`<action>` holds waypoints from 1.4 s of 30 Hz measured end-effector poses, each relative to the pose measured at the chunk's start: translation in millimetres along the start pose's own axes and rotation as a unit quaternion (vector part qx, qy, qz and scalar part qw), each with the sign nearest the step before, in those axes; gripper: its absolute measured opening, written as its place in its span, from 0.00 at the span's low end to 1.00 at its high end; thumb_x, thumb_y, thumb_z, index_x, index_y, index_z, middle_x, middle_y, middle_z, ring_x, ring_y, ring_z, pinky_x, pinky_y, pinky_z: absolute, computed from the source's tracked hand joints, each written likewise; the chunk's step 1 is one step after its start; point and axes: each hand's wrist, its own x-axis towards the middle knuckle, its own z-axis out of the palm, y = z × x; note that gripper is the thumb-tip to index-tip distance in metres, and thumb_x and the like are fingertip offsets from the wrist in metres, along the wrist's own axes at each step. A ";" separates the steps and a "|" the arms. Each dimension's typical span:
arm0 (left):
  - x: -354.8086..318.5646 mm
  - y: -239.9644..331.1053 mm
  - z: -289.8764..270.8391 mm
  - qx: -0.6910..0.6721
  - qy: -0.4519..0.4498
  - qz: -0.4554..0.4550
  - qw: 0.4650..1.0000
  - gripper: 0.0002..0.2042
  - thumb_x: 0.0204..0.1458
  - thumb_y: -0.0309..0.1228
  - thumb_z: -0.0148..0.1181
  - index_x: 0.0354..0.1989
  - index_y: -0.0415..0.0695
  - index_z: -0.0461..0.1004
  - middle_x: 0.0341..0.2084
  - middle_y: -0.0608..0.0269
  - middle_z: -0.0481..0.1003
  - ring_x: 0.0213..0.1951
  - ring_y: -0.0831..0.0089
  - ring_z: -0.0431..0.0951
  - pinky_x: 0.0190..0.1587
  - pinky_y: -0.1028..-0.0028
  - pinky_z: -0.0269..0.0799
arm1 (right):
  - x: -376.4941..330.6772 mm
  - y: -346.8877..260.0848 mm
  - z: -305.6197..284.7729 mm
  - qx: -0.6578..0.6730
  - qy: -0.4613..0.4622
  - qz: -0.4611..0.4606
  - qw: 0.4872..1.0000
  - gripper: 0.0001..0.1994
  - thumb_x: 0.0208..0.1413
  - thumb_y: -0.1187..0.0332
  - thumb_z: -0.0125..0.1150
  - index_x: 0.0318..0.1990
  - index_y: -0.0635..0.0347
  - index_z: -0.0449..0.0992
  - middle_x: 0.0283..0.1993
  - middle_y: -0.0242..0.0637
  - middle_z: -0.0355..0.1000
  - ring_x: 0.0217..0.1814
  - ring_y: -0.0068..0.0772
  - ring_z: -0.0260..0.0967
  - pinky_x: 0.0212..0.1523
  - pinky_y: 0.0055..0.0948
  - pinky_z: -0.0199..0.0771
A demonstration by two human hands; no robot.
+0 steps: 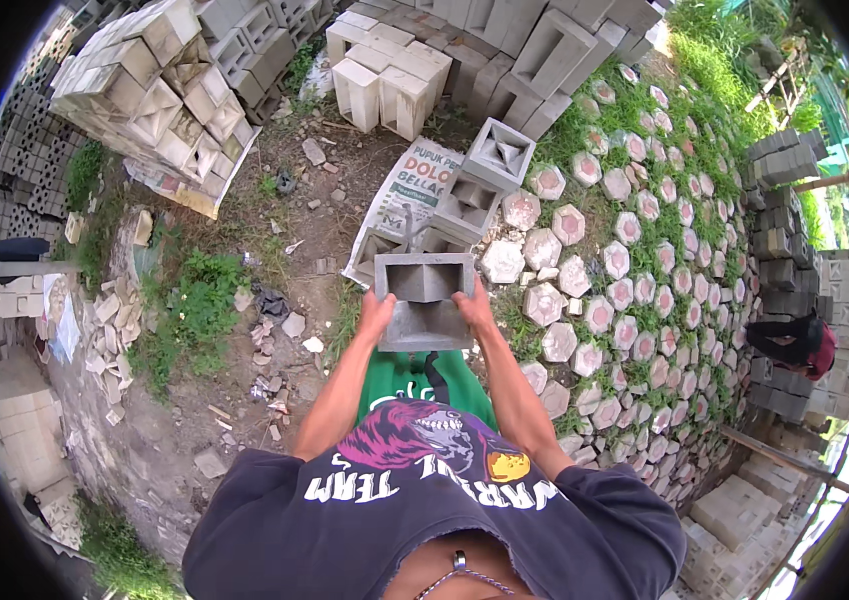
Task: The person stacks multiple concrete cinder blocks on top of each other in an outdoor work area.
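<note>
My left hand (375, 314) and my right hand (475, 306) are closed on opposite sides of a grey concrete ventilation block (426, 283) in front of my body. The block is a square frame with angled slats inside. Just beyond it, similar grey blocks, one of them a ventilation block (499, 153) at the far end, stand on and beside a white printed sack (395, 200) laid on the ground. The held block partly hides the nearest ones. My fingertips behind the block are out of sight.
Pale blocks (385, 70) stand ahead, with a tall stack (150, 95) at the far left. Hexagonal pavers (543, 303) with grass between them cover the ground at right. Broken rubble (110, 335) lies left. A person (795, 345) is by the stacks at far right.
</note>
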 end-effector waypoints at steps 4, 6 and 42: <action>-27.1 -26.4 -45.0 -0.003 0.122 -0.029 0.992 0.18 0.46 0.28 0.54 0.47 0.35 0.72 0.33 0.56 0.78 0.35 0.66 0.76 0.40 0.65 0.71 | 0.2 -29.5 44.3 -0.039 -0.097 -0.057 0.993 0.35 0.44 0.78 0.56 0.65 0.59 0.57 0.54 0.42 0.69 0.51 0.35 0.67 0.54 0.31 0.66; -58.8 -11.1 -55.8 -0.019 0.161 -0.056 0.985 0.18 0.46 0.28 0.54 0.46 0.36 0.73 0.32 0.55 0.78 0.34 0.66 0.76 0.39 0.65 0.71 | -12.9 -45.5 60.5 -0.046 -0.147 -0.061 0.986 0.35 0.44 0.78 0.56 0.65 0.59 0.58 0.53 0.41 0.70 0.51 0.35 0.67 0.54 0.31 0.65; -394.4 -217.7 -170.3 -0.458 0.824 -0.214 0.258 0.18 0.44 0.28 0.53 0.44 0.35 0.73 0.29 0.52 0.77 0.31 0.66 0.76 0.37 0.64 0.70 | -418.2 22.4 510.3 -0.427 -0.849 -0.121 0.288 0.35 0.43 0.79 0.53 0.64 0.60 0.57 0.55 0.45 0.68 0.54 0.36 0.68 0.54 0.32 0.67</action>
